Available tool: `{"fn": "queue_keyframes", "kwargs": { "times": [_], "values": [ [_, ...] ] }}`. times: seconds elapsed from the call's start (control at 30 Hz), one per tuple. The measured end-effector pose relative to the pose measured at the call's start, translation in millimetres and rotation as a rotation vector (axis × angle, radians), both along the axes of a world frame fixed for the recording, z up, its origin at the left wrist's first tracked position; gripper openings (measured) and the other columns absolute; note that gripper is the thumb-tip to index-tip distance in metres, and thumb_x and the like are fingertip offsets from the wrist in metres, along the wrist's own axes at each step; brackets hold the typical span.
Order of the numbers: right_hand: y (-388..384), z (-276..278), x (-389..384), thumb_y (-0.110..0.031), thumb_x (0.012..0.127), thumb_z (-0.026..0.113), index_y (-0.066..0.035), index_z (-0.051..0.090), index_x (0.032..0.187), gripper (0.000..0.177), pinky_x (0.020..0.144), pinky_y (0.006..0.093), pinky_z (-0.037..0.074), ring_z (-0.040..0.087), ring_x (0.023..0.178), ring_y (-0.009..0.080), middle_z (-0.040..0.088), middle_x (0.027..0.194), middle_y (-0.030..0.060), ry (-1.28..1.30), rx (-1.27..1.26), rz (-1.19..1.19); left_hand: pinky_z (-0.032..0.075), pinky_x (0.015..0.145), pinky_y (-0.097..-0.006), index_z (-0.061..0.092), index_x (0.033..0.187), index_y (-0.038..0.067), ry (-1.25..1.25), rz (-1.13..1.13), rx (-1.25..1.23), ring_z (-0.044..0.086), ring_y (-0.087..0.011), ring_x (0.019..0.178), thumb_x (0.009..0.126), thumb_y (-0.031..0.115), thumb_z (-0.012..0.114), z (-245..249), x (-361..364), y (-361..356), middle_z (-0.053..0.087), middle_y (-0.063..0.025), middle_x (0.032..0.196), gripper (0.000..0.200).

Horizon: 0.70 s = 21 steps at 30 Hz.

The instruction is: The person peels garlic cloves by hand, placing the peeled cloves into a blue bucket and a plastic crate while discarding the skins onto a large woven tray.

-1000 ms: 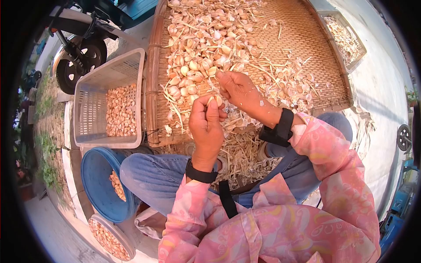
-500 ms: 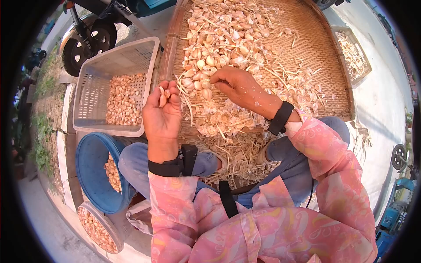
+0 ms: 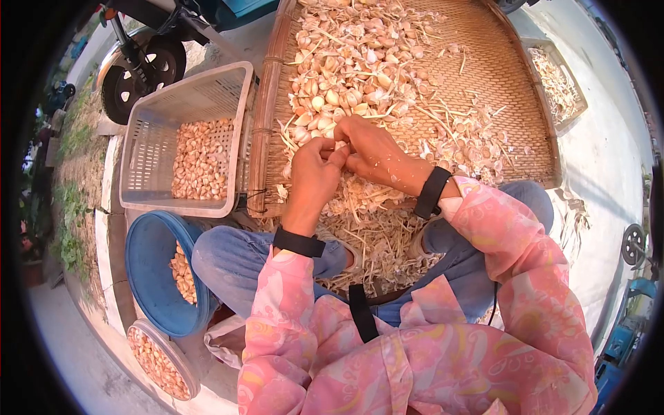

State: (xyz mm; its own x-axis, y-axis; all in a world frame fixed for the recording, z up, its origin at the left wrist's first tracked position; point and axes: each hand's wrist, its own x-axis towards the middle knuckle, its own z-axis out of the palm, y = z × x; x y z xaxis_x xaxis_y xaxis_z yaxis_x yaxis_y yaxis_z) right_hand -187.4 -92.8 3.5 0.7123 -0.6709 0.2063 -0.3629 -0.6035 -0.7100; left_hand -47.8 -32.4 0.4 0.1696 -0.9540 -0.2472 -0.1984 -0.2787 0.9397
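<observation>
Both hands meet over the near left part of the woven tray (image 3: 508,104), fingertips touching. My left hand (image 3: 315,178) is closed on a small pale garlic piece (image 3: 339,146), which shows between the fingers. My right hand (image 3: 387,156) is bent over the same spot, its fingers pinched together; what they hold, if anything, is hidden. Just beyond the hands lies a heap of garlic cloves and bulbs (image 3: 360,62), with loose skins and dry stems around it.
To the left are a pale plastic crate (image 3: 131,162) with cloves, a blue bucket (image 3: 149,277) and a white bucket (image 3: 188,377) of cloves. Skins and stems (image 3: 373,242) lie between my feet. A crate of scraps (image 3: 577,111) stands right, a wheel (image 3: 114,93) upper left.
My left hand has moved right from beside the crate, turned from palm up to fingers inward, and now meets my right hand. The right hand has shifted only slightly.
</observation>
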Motion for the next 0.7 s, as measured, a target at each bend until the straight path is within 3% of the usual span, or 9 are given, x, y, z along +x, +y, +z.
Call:
{"fn": "queue_keyframes", "kwargs": {
  "times": [0.17,0.37,0.47,0.7],
  "values": [
    [10,25,-14,-0.006,0.073,0.064,-0.002,0.046,0.09,0.026,0.062,0.0387,0.044,0.055,0.072,0.0324,0.053,0.076,0.0145,-0.113,0.126,-0.04,0.046,0.062,-0.0216,0.059,0.095,-0.005,0.166,0.006,-0.116,0.057,-0.0093,0.071,0.082,0.014,0.066,19,-5,8,0.061,-0.0061,0.079,0.024],
    [12,40,-27,-0.01,0.075,0.07,-0.001,0.051,0.083,0.022,0.053,0.0283,0.046,0.059,0.06,0.016,0.058,0.068,0.0112,-0.267,0.333,-0.025,0.046,0.062,-0.0211,0.058,0.095,-0.004,0.278,-0.026,-0.246,0.056,-0.0079,0.071,0.087,0.014,0.06,37,-18,21,0.06,-0.0046,0.079,0.021],
    [10,41,-30,-0.008,0.077,0.071,-0.001,0.056,0.091,0.022,0.058,0.0213,0.047,0.055,0.068,0.0063,0.056,0.077,0.0025,-0.235,0.427,0.024,0.046,0.063,-0.021,0.057,0.096,-0.004,0.175,-0.061,-0.276,0.055,-0.0078,0.071,0.09,0.015,0.057,34,-17,26,0.06,-0.004,0.079,0.019],
    [7,42,-32,-0.007,0.077,0.071,-0.003,0.055,0.092,0.022,0.061,0.0193,0.047,0.054,0.071,0.0041,0.056,0.081,-0.0006,-0.231,0.623,0.102,0.042,0.058,-0.0185,0.059,0.098,-0.001,0.12,0.023,-0.304,0.05,-0.0051,0.065,0.092,0.016,0.053,26,-20,34,0.057,0.0,0.078,0.02]
  ]
}}
